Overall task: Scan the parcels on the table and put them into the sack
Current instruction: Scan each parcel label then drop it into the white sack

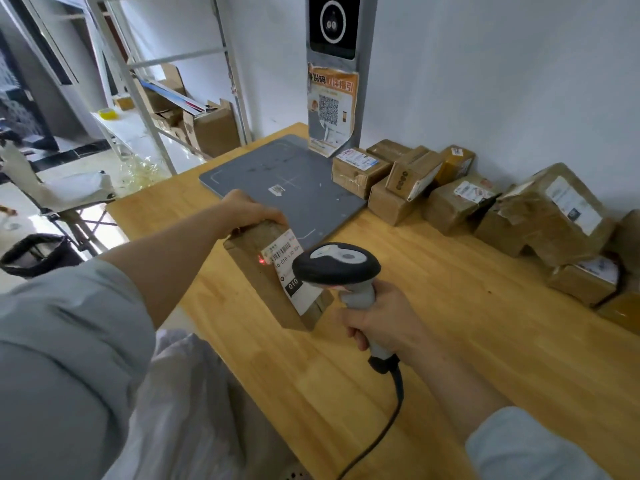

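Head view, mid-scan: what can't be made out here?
In the head view:
- Label on the held parcel: print too small and blurred, partly covered by the scanner.
- Sack: only white fabric beside the left sleeve; its mouth is hidden, cut by the bottom edge.
- Parcels along the wall: the row runs off the right edge, so no full count.

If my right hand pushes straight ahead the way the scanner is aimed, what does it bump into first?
Most likely the parcel held in your left hand: the scanner in your right hand faces its label, with a red dot beside it. Depth is hard to judge, but nothing lies between them.
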Demonstrator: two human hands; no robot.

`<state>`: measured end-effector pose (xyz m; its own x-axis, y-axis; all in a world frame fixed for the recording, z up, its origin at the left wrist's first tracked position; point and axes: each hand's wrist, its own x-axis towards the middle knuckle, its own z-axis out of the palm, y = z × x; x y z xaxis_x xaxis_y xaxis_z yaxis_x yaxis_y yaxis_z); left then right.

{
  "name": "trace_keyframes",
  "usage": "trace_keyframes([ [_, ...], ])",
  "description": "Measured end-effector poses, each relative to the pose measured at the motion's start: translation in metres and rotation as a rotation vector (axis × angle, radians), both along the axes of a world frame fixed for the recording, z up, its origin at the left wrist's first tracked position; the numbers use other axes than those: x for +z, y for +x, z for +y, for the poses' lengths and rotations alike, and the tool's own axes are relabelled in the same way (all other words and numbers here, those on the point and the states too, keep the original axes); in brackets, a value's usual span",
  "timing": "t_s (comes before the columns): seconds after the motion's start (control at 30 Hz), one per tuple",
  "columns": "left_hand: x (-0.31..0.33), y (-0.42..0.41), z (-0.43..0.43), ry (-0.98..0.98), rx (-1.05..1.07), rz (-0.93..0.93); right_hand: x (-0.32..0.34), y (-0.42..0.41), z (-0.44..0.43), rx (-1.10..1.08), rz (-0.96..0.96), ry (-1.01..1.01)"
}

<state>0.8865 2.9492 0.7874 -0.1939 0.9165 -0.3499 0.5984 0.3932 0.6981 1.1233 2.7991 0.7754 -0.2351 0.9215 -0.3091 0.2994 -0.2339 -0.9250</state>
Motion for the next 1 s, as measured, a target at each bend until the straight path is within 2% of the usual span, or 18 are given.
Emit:
trace_keyframes([
  [0.23,0.005,-0.07,-0.05,-0.028,0.242,-0.047,-0.009,-0.037,0.001,0.029,0.219,-0.112],
  [0.5,0.008,-0.178,-0.162,0.06,0.766,-0.044,-0.039,-0.114,-0.003,0.19,0.271,-0.245],
  [0.67,-0.005,-0.224,-0.231,0.044,1.011,0.097,-0.056,-0.154,-0.014,0.239,0.291,-0.382],
  [0.8,-0.033,-0.263,-0.264,-0.018,1.064,0.157,-0.071,-0.187,-0.012,0.255,0.221,-0.381],
  [1.0,-0.09,-0.314,-0.278,-0.145,0.959,0.222,-0.107,-0.273,0.016,0.248,0.058,-0.368],
])
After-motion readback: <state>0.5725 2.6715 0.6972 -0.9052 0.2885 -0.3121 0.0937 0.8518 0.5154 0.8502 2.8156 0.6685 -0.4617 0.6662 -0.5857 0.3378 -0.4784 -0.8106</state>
